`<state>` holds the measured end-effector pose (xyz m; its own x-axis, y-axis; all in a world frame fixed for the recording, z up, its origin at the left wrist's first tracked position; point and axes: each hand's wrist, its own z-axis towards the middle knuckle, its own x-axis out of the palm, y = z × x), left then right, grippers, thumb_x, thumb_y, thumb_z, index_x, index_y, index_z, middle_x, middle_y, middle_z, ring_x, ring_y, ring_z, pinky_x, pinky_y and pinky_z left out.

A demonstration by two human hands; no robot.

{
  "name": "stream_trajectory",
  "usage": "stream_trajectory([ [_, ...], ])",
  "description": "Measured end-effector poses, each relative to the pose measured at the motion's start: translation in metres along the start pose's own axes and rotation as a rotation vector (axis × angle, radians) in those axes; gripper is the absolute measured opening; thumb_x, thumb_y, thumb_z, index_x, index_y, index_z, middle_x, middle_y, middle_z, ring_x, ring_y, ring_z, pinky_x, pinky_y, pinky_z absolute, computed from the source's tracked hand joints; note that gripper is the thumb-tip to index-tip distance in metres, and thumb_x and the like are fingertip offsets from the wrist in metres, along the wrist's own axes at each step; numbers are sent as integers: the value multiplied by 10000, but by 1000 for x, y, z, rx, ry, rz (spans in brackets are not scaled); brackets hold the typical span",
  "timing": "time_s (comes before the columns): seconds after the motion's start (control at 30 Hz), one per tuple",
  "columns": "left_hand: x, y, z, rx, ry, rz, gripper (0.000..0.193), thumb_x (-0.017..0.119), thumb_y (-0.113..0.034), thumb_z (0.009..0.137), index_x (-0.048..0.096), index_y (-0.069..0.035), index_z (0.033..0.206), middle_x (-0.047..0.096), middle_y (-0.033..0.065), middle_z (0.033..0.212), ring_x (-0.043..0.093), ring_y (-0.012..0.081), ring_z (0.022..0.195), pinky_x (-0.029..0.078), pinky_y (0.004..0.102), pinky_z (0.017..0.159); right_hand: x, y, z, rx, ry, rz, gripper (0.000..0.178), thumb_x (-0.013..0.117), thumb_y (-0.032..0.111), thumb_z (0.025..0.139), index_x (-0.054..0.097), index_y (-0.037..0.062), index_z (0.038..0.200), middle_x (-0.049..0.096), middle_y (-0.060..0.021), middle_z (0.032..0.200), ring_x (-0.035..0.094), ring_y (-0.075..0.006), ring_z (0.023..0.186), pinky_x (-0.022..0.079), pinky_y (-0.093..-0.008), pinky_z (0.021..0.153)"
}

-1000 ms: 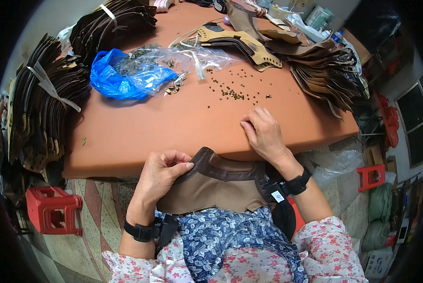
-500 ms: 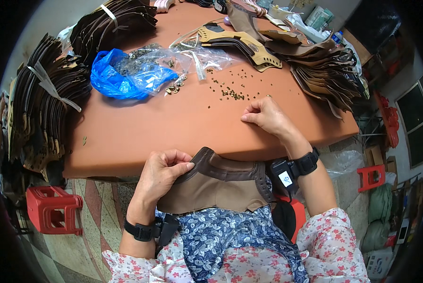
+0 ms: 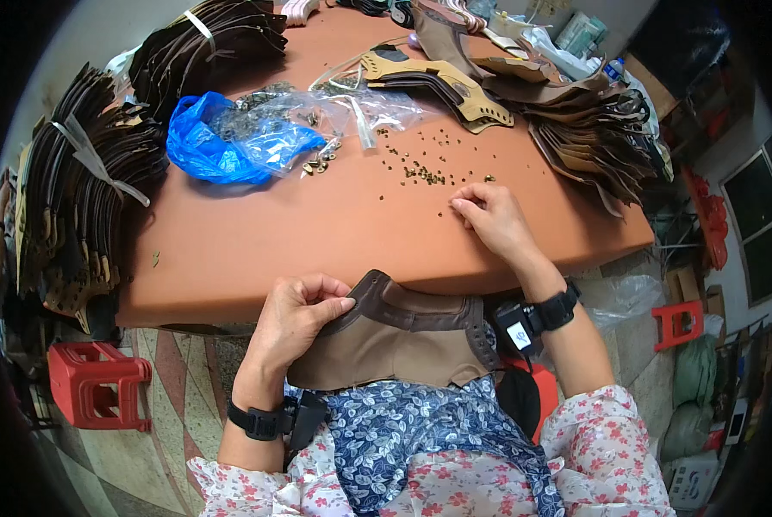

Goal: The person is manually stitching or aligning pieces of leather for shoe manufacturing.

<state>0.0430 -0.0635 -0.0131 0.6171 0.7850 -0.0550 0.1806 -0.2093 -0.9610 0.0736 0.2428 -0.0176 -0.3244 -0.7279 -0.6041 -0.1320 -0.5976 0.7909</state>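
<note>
A brown shoe upper point(image 3: 386, 345) with a darker collar hangs at the table's near edge, above my lap. Its left corner is pinched between thumb and fingers of my left hand point(image 3: 295, 314). A row of small holes runs down its right end. Over the tabletop, my right hand point(image 3: 489, 220) has thumb and fingertips pressed together; anything between them is too small to make out. Beside those fingertips lies a scatter of small brass eyelets point(image 3: 429, 176), with a single eyelet point(image 3: 440, 214) lying apart just below them.
On the orange table point(image 3: 257, 258), a blue plastic bag point(image 3: 201, 142) and clear bags of metal bits lie at centre left. Tied dark stacks of shoe pieces point(image 3: 84, 189) stand left; brown pieces point(image 3: 588, 129) pile up right. Red stools point(image 3: 100, 383) stand on the floor.
My right hand has shifted slightly up and to the right, and a single eyelet now shows where its fingertips were. My left hand and the shoe upper have hardly moved.
</note>
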Motion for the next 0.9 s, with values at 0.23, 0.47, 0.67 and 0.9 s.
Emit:
stream_trajectory([
  [0.23, 1, 0, 1, -25, 0, -53, 87, 699, -51, 820, 686, 2, 888, 655, -11, 773, 562, 51, 685, 445, 198, 644, 19, 12, -30, -311, -224, -322, 104, 677, 127, 816, 674, 29, 851, 624, -129, 851, 630, -315, 806, 510, -390, 716],
  [0.47, 2, -2, -1, -15, -6, -13, 106, 677, -51, 838, 693, 17, 918, 670, 4, 794, 573, 52, 701, 460, 205, 650, 29, 13, -25, -410, -272, -600, 106, 671, 126, 805, 609, 41, 794, 577, -115, 848, 606, -297, 825, 505, -405, 719],
  [0.67, 5, 0, -2, 10, 2, -11, 186, 623, -60, 871, 702, 40, 1006, 690, 27, 835, 594, 67, 748, 485, 230, 686, 32, 14, -24, -428, -282, -647, 100, 647, 115, 820, 589, 35, 808, 570, -129, 862, 600, -308, 830, 501, -411, 712],
  [0.9, 9, -1, -4, -65, 56, -205, 197, 618, -51, 891, 676, 31, 1061, 688, 17, 905, 613, 51, 772, 495, 198, 723, 27, 12, -30, -391, -247, -284, 85, 607, 82, 865, 617, -2, 860, 613, -137, 817, 619, -289, 729, 489, -373, 653],
])
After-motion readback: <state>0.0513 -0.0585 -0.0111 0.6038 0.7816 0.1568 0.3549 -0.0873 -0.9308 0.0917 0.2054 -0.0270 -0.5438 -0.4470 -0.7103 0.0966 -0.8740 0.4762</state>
